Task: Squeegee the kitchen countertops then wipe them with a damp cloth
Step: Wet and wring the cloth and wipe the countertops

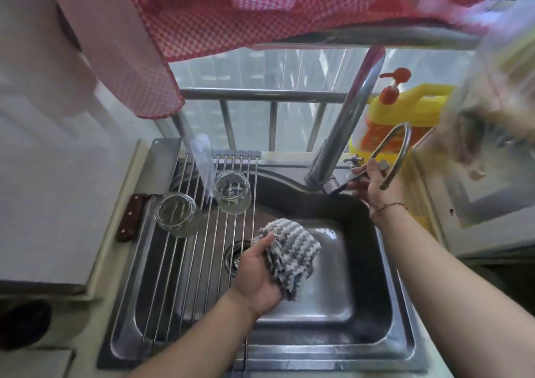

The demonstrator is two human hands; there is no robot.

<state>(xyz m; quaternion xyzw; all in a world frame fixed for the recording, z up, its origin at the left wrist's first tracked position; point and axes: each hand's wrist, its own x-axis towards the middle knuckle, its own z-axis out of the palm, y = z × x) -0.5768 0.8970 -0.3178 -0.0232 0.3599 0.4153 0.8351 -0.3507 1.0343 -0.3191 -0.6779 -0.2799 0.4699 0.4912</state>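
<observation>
A grey-and-white striped cloth (289,254) is bunched up over the steel sink (385,305), and my left hand (257,276) grips it from below and the left. My right hand (373,183) is at the back right of the sink with its fingers curled round the dark lever at the base of the tall chrome faucet (350,114). The faucet's curved spout (401,149) hangs just right of that hand. No water stream is visible. No squeegee is in view.
A roll-up wire rack (185,250) covers the sink's left half and carries two upturned glasses (233,191) (175,214). A cleaver (156,175) lies at the left rim. A yellow soap jug (405,117) stands behind the faucet. A red checked cloth (202,15) hangs overhead.
</observation>
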